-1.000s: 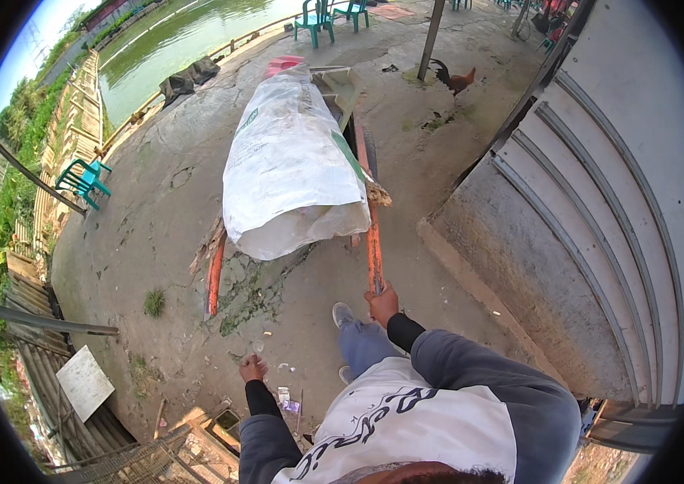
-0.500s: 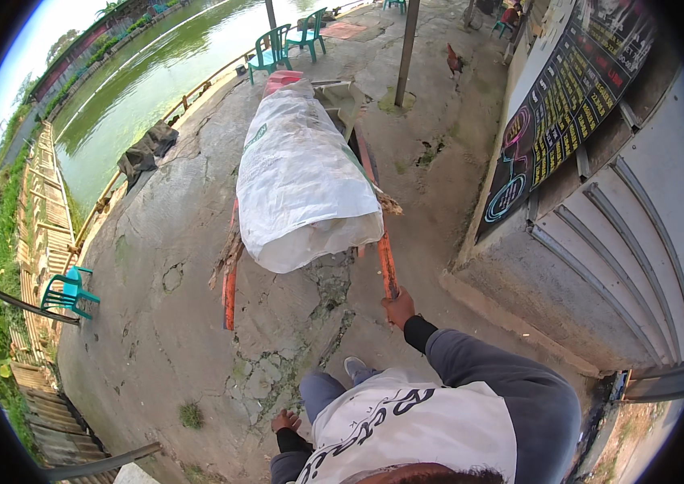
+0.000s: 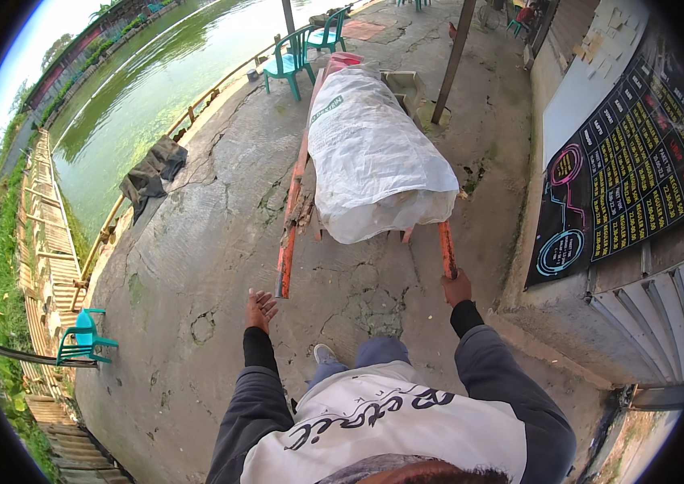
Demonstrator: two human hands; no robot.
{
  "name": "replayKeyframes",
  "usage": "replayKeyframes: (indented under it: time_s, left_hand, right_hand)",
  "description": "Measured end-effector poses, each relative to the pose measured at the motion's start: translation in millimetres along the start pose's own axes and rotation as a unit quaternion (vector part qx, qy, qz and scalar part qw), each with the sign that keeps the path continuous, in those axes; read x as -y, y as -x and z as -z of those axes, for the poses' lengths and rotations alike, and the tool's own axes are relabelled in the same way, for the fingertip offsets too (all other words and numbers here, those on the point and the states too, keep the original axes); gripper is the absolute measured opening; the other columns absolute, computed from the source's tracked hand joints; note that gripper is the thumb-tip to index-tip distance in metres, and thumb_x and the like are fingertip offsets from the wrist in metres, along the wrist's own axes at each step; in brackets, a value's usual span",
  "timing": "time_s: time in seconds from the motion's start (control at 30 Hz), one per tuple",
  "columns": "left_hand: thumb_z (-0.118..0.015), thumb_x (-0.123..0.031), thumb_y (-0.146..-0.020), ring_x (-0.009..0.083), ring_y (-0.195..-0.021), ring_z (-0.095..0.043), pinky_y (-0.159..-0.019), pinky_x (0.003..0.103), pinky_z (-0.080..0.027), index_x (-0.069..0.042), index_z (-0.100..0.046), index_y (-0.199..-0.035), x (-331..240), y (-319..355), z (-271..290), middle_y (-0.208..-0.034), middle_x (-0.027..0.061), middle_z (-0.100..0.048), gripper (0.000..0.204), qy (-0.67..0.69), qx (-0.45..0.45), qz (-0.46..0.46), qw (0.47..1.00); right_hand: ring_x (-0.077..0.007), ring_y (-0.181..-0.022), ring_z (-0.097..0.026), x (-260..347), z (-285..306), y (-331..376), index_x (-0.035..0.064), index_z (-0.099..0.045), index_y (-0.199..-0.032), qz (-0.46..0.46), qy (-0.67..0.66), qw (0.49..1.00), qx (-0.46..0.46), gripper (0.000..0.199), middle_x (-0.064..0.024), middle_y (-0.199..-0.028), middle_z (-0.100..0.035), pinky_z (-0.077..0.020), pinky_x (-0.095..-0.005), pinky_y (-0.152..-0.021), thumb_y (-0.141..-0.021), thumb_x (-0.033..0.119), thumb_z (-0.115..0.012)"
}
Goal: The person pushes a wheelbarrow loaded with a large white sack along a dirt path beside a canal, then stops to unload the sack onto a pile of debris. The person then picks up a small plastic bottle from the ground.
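I see the handcart (image 3: 374, 185) on the cracked concrete, straight ahead of my feet, with a bulky white sack (image 3: 374, 153) lying along it. My right hand (image 3: 456, 288) is wrapped tight around the right orange handle (image 3: 446, 248). My left hand (image 3: 259, 310) hangs spread, just below the left handle's (image 3: 284, 266) end, apart from it. The load looks heavy and soft; I'd hold both handle ends.

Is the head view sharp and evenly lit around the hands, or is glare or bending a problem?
Head view: soft, even daylight, no hard shadows; the white sack is bright but not blown out; right hand on the orange handle and open left hand look sharp; fisheye bends the pond railing near the rim.
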State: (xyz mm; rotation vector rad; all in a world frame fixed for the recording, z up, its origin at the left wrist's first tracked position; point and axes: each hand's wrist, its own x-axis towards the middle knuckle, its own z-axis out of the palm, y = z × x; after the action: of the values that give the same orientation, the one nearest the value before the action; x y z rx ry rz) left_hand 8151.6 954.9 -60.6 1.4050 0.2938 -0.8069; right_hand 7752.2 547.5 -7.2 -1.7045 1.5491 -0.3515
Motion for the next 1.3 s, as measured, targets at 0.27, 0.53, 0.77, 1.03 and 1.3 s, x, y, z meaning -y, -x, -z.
replayKeyframes:
  time_s: [0.27,0.53,0.77,1.03,1.3]
  left_hand:
    - [-0.034,-0.064,-0.1,0.0353,-0.113,-0.061,-0.094,0.05,-0.051,0.0,-0.041,-0.143,41,-166,5,-0.137,0.0196,-0.054,0.077,-0.03,-0.03,0.137,0.99]
    - [-0.043,-0.05,-0.103,0.0343,-0.097,-0.068,-0.076,0.047,-0.057,-0.004,-0.051,-0.134,60,-286,31,-0.125,0.013,-0.063,0.056,-0.378,0.053,0.393,0.836]
    - [-0.047,-0.044,-0.102,0.0369,-0.11,-0.062,-0.087,0.049,-0.054,-0.003,-0.039,-0.143,-32,-441,-7,-0.135,0.0177,-0.056,0.058,-0.201,-0.032,0.278,0.939]
    - [-0.051,-0.055,-0.098,0.028,-0.098,-0.066,-0.081,0.041,-0.056,-0.002,-0.05,-0.133,-141,-566,-111,-0.123,0.0134,-0.061,0.064,0.083,-0.046,0.064,0.993]
    - [-0.057,-0.06,-0.093,0.023,-0.09,-0.068,-0.073,0.036,-0.056,0.001,-0.053,-0.128,-247,-702,-211,-0.113,0.013,-0.064,0.07,-0.151,0.098,-0.077,0.981]
  right_hand:
    - [-0.0279,-0.058,-0.067,83,-102,-117,-0.0023,-0.06,-0.109,-0.026,0.038,0.999,0.001,0.038,-0.0174,-0.079,-0.067,-0.0535,-0.0415,-0.056,-0.083,0.025,-0.065]
    - [-0.0268,-0.059,-0.067,160,-238,-284,-0.0025,-0.055,-0.125,-0.012,0.051,0.999,0.003,0.05,-0.0167,-0.085,-0.068,-0.0526,-0.0399,-0.052,-0.087,0.028,-0.066]
    - [-0.0255,-0.06,-0.066,226,-315,-401,-0.0032,-0.054,-0.128,-0.004,0.047,0.999,-0.003,0.053,-0.0176,-0.089,-0.068,-0.0536,-0.0382,-0.053,-0.087,0.029,-0.067]
    - [-0.0314,-0.079,-0.07,303,-334,-468,-0.0048,-0.053,-0.129,-0.064,0.022,0.994,0.091,0.056,-0.0184,-0.098,-0.069,-0.0557,-0.0388,-0.057,-0.087,0.029,-0.067]
    - [-0.0211,-0.046,-0.052,289,-454,-565,-0.0052,-0.043,-0.142,-0.071,0.004,0.997,0.009,0.065,-0.012,-0.075,-0.06,-0.0441,-0.0376,-0.044,-0.091,0.027,-0.066]
